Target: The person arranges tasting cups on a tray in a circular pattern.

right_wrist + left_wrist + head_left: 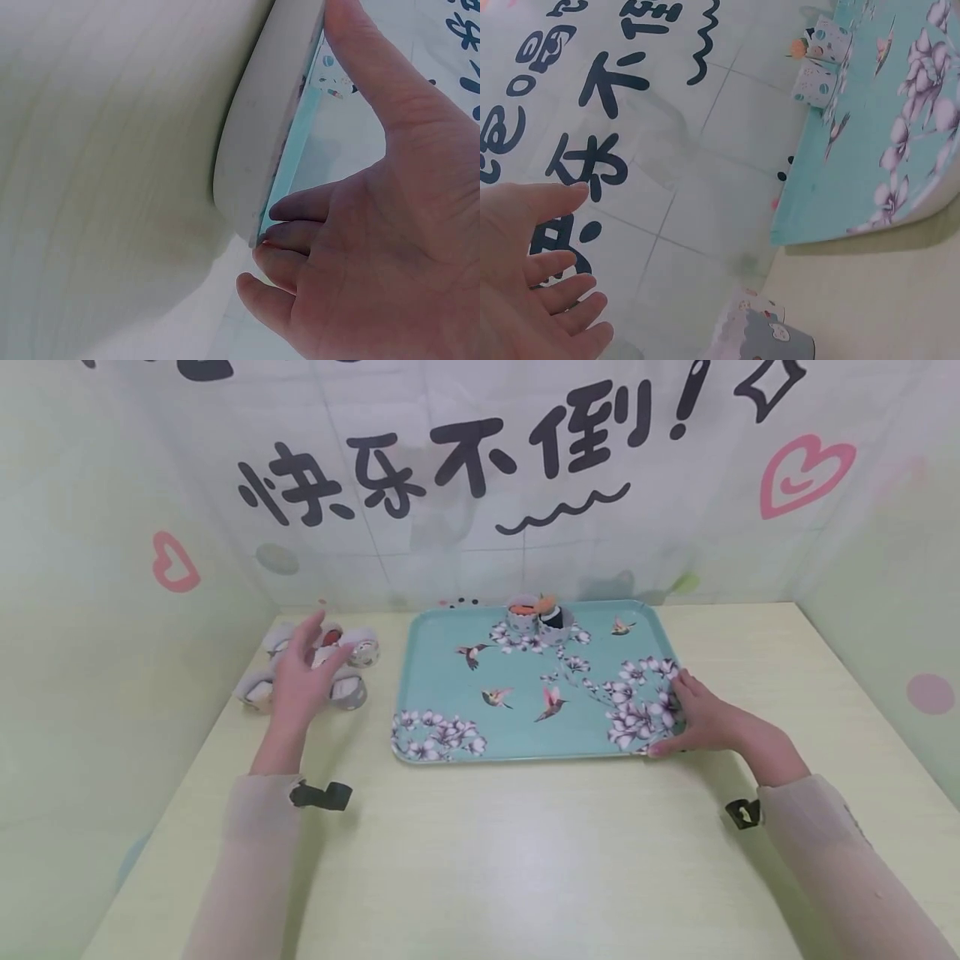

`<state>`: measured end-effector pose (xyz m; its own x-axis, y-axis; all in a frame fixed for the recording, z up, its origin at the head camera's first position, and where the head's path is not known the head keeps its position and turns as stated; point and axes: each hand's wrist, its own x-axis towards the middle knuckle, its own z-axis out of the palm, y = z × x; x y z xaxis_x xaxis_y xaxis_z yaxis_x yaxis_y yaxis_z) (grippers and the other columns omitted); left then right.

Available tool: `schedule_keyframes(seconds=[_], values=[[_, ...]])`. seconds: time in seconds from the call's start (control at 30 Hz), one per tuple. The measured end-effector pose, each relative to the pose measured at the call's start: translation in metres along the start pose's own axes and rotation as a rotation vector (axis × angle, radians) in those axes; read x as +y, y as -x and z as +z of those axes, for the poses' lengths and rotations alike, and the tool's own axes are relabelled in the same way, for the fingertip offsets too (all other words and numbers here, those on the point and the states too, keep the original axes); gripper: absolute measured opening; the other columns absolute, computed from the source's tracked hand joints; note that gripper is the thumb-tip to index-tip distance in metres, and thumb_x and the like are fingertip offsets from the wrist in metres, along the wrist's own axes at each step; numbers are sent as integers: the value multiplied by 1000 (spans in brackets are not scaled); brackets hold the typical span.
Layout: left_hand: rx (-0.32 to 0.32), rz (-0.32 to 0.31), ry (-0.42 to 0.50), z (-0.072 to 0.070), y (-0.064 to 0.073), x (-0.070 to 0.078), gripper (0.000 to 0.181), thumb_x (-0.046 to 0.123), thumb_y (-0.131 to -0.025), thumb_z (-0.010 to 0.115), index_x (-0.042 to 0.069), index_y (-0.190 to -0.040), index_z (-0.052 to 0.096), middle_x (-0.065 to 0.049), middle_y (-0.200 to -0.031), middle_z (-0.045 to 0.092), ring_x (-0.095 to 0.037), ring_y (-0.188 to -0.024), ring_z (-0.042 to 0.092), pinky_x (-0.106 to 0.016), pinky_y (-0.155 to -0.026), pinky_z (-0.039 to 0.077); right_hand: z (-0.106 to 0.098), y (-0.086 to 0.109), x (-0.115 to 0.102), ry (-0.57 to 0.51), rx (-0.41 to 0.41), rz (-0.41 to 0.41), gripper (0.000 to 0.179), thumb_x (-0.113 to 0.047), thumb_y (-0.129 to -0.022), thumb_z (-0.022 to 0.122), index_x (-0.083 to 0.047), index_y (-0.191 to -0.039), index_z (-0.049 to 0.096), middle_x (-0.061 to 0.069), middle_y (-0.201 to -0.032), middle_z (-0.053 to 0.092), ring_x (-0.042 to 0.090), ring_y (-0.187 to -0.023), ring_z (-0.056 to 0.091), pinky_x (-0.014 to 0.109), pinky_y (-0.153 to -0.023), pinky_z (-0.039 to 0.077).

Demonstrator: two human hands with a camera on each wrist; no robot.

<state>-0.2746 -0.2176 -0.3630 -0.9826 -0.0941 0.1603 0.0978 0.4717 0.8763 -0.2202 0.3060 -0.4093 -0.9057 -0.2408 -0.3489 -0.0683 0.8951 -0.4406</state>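
My left hand hovers over a cluster of small patterned paper cups at the far left, fingers and thumb spread. In the left wrist view, nothing lies between its fingers; a cup shows below. My right hand rests at the front right corner of a turquoise tray, thumb at the front rim and fingers along the right rim. In the right wrist view, its loosely bent fingertips are right at the rim of the tray. Two cups with small colourful pieces stand at the tray's back.
The pale wooden table extends in front of and beside the tray. Behind it hangs a white sheet with large dark lettering, and pale side panels flank the table. A dark strap sits at the left wrist.
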Motion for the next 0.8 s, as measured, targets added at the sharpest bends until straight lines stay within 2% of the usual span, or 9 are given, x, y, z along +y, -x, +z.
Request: schedule_keyframes(seconds=[0.2,0.37,0.5,0.57,0.67,0.8], values=[[122,-50,27,-12,3,-12,67,24,-97,65,20,-156,34,-3,-163,33,-19,-151,31,-35,-125,29,2,0,2,12,8,-12,137,-51,-71,86,21,-149,-1,43,-156,-8,58,-146,-3,70,-118,13],[271,-34,91,-22,1,-25,60,14,-96,64,21,-151,41,11,-163,30,-7,-151,26,-23,-125,24,2,-2,3,21,13,-16,137,-51,-71,85,21,-149,-1,43,-156,-8,58,-146,-2,70,-118,14],[401,-2,52,-32,2,-39,58,14,-94,67,18,-148,46,12,-163,31,-4,-151,24,-21,-125,21,2,-2,2,15,12,-17,137,-51,-71,86,21,-149,-1,44,-156,-8,58,-146,-2,70,-118,13],[445,-13,19,-37,4,-46,58,15,-93,68,18,-147,47,10,-162,32,-4,-151,24,-21,-125,19,3,-2,2,14,11,-18,137,-51,-71,86,20,-149,-1,44,-156,-8,58,-146,-2,69,-118,13],[469,-73,-6,-46,5,-57,61,16,-94,66,21,-150,43,11,-163,31,-5,-151,23,-22,-126,15,3,-2,2,12,4,-14,138,-52,-71,85,20,-149,-1,43,-156,-8,58,-146,-3,69,-118,13],[432,-199,6,-55,5,-67,68,22,-96,63,26,-155,30,12,-165,23,-6,-153,17,-25,-127,11,1,-1,2,12,-4,-8,137,-52,-72,85,21,-149,-2,43,-157,-9,58,-146,-4,70,-118,13]])
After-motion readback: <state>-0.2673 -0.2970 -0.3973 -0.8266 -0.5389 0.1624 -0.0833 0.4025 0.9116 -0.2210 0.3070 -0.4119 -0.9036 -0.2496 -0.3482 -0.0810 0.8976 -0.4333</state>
